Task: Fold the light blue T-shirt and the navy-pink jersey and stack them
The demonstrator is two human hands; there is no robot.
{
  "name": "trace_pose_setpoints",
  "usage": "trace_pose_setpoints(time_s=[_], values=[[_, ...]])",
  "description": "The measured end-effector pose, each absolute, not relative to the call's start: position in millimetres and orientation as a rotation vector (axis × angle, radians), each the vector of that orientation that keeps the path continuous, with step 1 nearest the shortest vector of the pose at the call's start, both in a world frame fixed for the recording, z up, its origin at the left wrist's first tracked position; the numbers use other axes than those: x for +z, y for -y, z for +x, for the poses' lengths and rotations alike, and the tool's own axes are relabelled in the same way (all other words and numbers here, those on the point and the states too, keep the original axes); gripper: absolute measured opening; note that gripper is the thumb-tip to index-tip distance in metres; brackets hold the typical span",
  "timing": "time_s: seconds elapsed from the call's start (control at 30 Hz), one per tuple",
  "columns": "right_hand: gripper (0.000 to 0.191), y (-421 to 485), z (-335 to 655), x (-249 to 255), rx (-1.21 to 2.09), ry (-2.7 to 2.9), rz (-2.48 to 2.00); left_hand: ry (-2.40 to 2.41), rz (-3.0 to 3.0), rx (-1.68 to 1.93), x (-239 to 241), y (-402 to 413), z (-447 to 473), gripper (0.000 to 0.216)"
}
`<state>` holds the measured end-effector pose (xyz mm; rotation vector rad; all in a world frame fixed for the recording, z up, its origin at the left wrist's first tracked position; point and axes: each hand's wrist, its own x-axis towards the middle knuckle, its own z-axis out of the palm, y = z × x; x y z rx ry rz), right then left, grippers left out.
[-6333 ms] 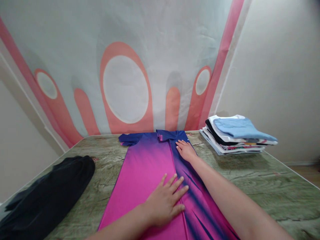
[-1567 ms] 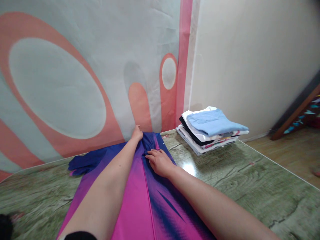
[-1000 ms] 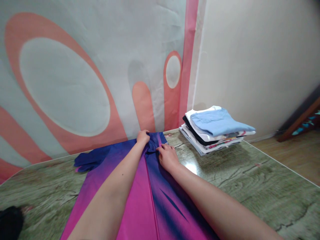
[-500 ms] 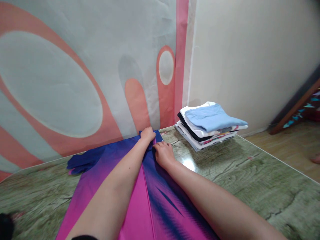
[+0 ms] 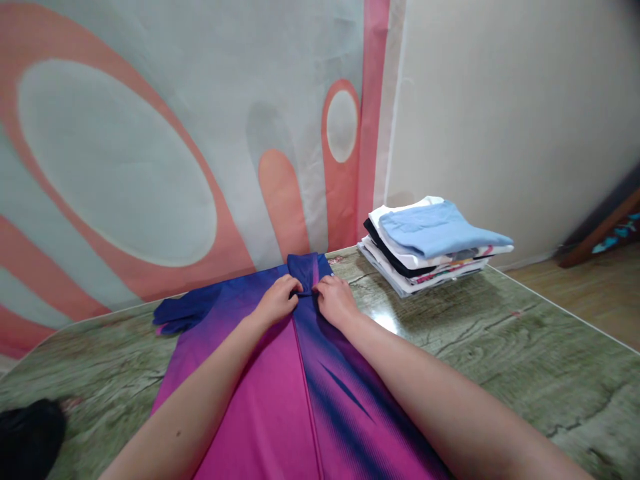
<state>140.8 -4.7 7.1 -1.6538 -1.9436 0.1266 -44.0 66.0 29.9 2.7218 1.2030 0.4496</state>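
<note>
A pink and dark blue shirt (image 5: 280, 400) lies lengthwise on the green marbled table (image 5: 500, 353), its right side folded over to the middle. Its blue collar (image 5: 304, 267) points at the wall, and one blue sleeve (image 5: 185, 312) sticks out to the left. My left hand (image 5: 277, 301) and my right hand (image 5: 336, 301) meet just below the collar. Both have curled fingers pinching the fabric at the neck.
A stack of folded clothes (image 5: 433, 245) with a light blue piece on top sits at the far right of the table. A black garment (image 5: 27, 437) lies at the near left edge. A painted wall (image 5: 150, 133) runs close behind the table.
My left hand has drawn back from the collar's far tip to just below it, beside my right hand. Both now pinch the cloth at the neck.
</note>
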Motion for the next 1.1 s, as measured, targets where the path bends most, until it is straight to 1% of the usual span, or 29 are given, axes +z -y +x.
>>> trace_pose_setpoints(time_s=[0.1, 0.17, 0.23, 0.33, 0.4, 0.47, 0.53, 0.63, 0.77, 0.97, 1.03, 1.07, 1.1], values=[[0.028, 5, 140, 6, 0.139, 1.951, -1.615, -1.372, 2.752, 0.399, 34, -53, -57, 0.024], [0.028, 5, 140, 5, 0.13, 1.955, -1.557, -1.456, 2.76, 0.464, 37, -49, -55, 0.026], [0.03, 6, 140, 5, 0.114, 1.973, -1.475, -1.391, 2.801, 0.557, 38, -44, -50, 0.028], [0.031, 6, 139, 5, 0.121, 2.016, -1.416, -1.252, 2.857, 0.468, 39, -40, -44, 0.029], [0.028, 6, 138, 6, 0.136, 2.027, -1.428, -1.383, 2.826, 0.431, 41, -39, -46, 0.026], [0.026, 6, 138, 7, 0.141, 2.019, -1.442, -1.609, 2.724, 0.517, 42, -40, -50, 0.027], [0.026, 6, 137, 7, 0.136, 2.01, -1.448, -1.709, 2.613, 0.547, 42, -43, -55, 0.026], [0.027, 6, 136, 6, 0.126, 2.015, -1.443, -1.647, 2.566, 0.442, 37, -46, -58, 0.026], [0.027, 5, 136, 5, 0.114, 2.029, -1.439, -1.65, 2.621, 0.408, 30, -45, -56, 0.015], [0.029, 6, 136, 4, 0.102, 2.038, -1.44, -1.81, 2.665, 0.291, 31, -42, -58, 0.016], [0.029, 5, 136, 3, 0.092, 2.046, -1.439, -1.784, 2.655, 0.35, 32, -41, -60, 0.01], [0.03, 5, 135, 3, 0.09, 2.052, -1.436, -1.723, 2.672, 0.411, 33, -40, -60, 0.01], [0.03, 5, 135, 2, 0.091, 2.061, -1.432, -1.639, 2.701, 0.47, 34, -39, -60, 0.014]])
